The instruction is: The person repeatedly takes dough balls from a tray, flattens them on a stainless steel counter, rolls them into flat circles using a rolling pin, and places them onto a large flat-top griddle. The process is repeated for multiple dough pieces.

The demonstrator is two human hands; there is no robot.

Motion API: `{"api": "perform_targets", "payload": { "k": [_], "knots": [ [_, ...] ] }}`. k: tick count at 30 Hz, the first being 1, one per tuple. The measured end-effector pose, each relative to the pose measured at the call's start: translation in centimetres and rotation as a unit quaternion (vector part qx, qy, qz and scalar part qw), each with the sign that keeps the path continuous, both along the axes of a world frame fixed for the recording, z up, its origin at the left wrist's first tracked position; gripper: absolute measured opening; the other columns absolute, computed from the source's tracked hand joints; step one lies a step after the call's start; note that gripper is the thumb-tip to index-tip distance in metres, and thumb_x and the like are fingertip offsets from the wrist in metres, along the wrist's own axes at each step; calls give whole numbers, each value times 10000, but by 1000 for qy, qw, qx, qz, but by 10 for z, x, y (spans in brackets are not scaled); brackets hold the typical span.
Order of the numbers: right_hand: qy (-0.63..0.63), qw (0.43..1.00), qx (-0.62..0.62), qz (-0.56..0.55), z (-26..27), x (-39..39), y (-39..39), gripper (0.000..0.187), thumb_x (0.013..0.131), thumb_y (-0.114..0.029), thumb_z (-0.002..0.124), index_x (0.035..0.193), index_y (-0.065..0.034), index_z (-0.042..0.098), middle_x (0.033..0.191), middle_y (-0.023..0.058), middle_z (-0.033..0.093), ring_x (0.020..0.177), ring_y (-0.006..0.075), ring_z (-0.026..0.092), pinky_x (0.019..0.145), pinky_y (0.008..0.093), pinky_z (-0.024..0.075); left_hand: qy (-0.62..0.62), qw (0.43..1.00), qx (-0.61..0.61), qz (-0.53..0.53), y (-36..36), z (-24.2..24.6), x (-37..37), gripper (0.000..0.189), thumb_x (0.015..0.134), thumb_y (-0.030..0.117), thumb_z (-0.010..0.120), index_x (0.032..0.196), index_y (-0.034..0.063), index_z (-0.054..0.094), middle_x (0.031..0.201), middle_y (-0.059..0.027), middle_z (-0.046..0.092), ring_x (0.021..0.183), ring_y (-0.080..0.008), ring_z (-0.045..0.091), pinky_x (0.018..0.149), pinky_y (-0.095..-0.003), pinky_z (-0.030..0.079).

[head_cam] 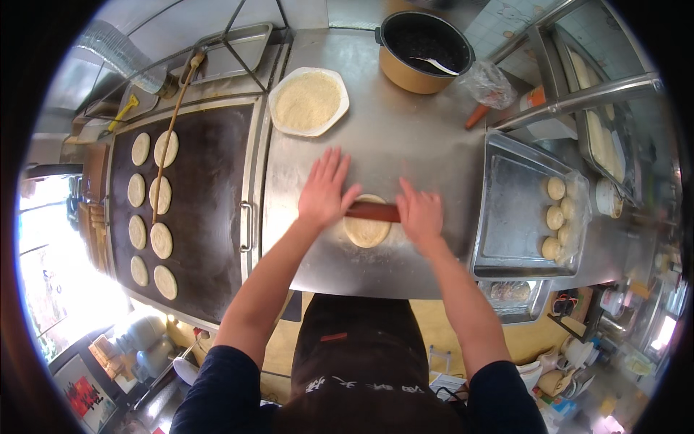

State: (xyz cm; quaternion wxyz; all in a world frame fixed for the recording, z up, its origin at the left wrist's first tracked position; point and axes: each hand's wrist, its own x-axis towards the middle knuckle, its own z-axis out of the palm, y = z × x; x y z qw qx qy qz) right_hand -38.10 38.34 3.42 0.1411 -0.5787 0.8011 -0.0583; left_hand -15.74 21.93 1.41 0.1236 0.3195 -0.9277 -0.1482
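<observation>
A round of flattened dough (367,233) lies on the stainless steel worktop (347,276) in front of me. Across its upper half runs a short reddish-brown wooden rolling pin (374,212). My left hand (325,190) bears on the pin's left end, its fingers stretched out forward and its thumb pointing inward. At the other end, my right hand (422,214) is on the pin with its fingers partly bent. Both hands cover the pin's ends. A dusting of flour shows just below the dough.
Left is a flat griddle (211,163) with several dough rounds (161,241) and a long wooden stick (172,127) across it. Beyond my hands are a bowl of pale crumbs (308,103) and a pot of dark filling (423,76). A metal tray (512,211) holds several dough balls (554,218) at right.
</observation>
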Motion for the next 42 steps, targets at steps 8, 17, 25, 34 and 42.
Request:
{"api": "perform_targets", "payload": {
  "k": [8, 17, 25, 34, 42],
  "knots": [
    [-46, 988, -143, 35, 14, 77, 117, 563, 802, -136, 847, 1334, -144, 661, 1281, 58, 680, 1187, 280, 661, 1070, 496, 437, 32, 983, 175, 48, 117, 37, 37, 816, 994, 384, 748, 1643, -2, 439, 1661, -266, 483, 1534, -454, 464, 1245, -542, 426],
    [-68, 980, -186, 29, 36, 83, 159, 526, 798, -133, 843, 1297, -163, 678, 1278, 25, 682, 1165, 257, 671, 1058, 488, 440, -168, 932, 311, 84, 66, 32, -47, 336, 866, 197, 822, 1171, 72, 757, 1468, -236, 628, 1350, -421, 608, 995, -518, 588],
    [-62, 986, -153, 28, 54, 72, 187, 514, 807, -137, 836, 1295, -152, 676, 1300, 38, 685, 1172, 261, 674, 1062, 488, 444, 106, 911, 347, 195, 115, 91, 20, 618, 905, 311, 872, 1425, 42, 671, 1397, -213, 661, 1360, -377, 628, 1007, -478, 596],
    [-16, 988, -139, 63, 39, 64, 146, 611, 948, -235, 769, 1526, -115, 613, 1323, 80, 679, 1198, 291, 651, 1083, 516, 449, -87, 985, 142, -53, 124, 58, 92, 682, 1021, 378, 737, 1599, 79, 533, 1542, -146, 602, 1454, -365, 563, 1302, -539, 368],
    [-61, 986, 81, -131, 4, -14, 23, 605, 1077, -385, 606, 1620, -123, 570, 1279, 137, 721, 1133, 336, 674, 1062, 562, 463, 42, 996, -22, 72, 18, -4, -24, 701, 1145, 478, 495, 1680, 27, 435, 1789, -189, 345, 1671, -374, 279, 1377, -524, 209]
  ]
}}
